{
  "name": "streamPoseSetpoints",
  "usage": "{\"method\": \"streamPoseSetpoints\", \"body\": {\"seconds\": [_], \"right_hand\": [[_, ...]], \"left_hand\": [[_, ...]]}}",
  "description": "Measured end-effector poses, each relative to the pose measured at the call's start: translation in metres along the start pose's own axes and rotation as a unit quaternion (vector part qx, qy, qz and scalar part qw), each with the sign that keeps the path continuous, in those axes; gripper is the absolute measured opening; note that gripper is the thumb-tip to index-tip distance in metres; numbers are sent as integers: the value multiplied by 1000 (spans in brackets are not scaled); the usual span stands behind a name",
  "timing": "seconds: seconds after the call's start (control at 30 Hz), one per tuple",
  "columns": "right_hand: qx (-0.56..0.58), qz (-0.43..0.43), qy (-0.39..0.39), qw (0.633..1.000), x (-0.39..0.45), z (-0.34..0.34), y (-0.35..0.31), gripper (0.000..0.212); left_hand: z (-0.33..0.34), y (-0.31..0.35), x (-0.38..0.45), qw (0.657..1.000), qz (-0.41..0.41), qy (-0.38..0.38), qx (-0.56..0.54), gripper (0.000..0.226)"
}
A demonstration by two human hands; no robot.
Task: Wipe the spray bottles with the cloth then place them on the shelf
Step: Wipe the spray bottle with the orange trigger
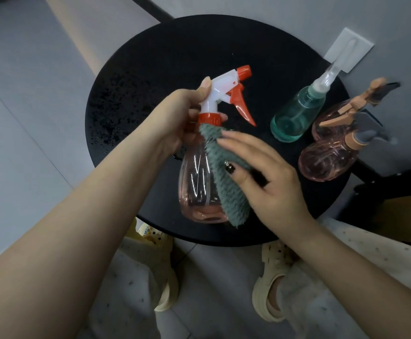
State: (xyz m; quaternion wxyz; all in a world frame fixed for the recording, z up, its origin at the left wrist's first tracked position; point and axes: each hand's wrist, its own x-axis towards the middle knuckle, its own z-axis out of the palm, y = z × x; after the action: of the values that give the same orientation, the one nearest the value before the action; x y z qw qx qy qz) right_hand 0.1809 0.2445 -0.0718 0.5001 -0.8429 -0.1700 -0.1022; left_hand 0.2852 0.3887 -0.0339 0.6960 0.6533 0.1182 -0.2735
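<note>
A round black table (150,57) is seen from above against a pale grey floor, with a scatter of droplets on its left part. Above its near edge a clear pink spray bottle (194,182) with a white and orange trigger head is held up, tilted, by the left hand (175,118), whose fingers (205,86) are clamped round the neck just under the head. A grey-green ribbed cloth (224,182) is pressed against the bottle's side by the right hand (268,177), its fingers flat and spread over the cloth rather than curled shut.

The bottle appears empty, so it is judged light; its thin, glossy plastic is likely slippery and slightly yielding, which makes the ridged collar at the neck the surest hold. The cloth is soft and drapes freely.

On the table's right part three more bottles wait: a teal mist bottle (294,116), apparently with a little liquid at its base, and two pink ones (326,160) with tan heads, close together, contents unclear. No shelf is seen.
</note>
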Motion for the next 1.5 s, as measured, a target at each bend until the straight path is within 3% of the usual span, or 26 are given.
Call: {"method": "streamPoseSetpoints", "body": {"seconds": [0.1,0.17,0.3,0.37,0.43,0.6,0.7,0.77,0.9,1.0,1.07,1.2,1.33,1.4,1.5], "right_hand": [[116,136,12,984,2,2,1,36],[200,228,10,953,3,5,2,34],[370,390,-4,843,0,9,-1,27],[444,453,-19,773,-2,9,-4,38],[489,462,-43,738,-2,7,-4,58],[514,421,-38,746,-1,7,4,77],[479,401,-8,781,0,6,6,55],[440,380,7,813,-1,6,6,48],[328,306,31,893,1,8,3,58],[126,186,12,974,3,7,2,68],[24,81,-15,996,3,4,2,65],[-130,-93,-86,983,4,-3,-2,51],[-239,-244,-135,930,1,-2,-7,36],[-277,-294,-172,899,-3,1,-6,32],[-286,-303,-185,890,-3,1,-3,30]], "left_hand": [[-3,0,-1,1000,6,22,-6,28],[-5,0,0,999,10,38,-31,20],[-9,3,1,995,19,46,-85,20],[-8,2,2,995,18,50,-85,25],[-7,0,4,997,18,49,-58,29],[-7,3,2,999,44,-16,17,26],[-7,0,-1,990,82,-6,117,29],[-5,-2,-3,984,102,28,143,27],[0,-2,-3,959,179,137,171,11],[2,-1,-3,952,202,162,164,11],[2,-2,-4,956,197,154,156,14],[0,0,-5,961,188,149,134,28],[-2,-3,-3,955,180,147,183,40],[-1,-6,-3,953,184,127,206,54],[1,-7,-2,949,174,120,234,48]]}}
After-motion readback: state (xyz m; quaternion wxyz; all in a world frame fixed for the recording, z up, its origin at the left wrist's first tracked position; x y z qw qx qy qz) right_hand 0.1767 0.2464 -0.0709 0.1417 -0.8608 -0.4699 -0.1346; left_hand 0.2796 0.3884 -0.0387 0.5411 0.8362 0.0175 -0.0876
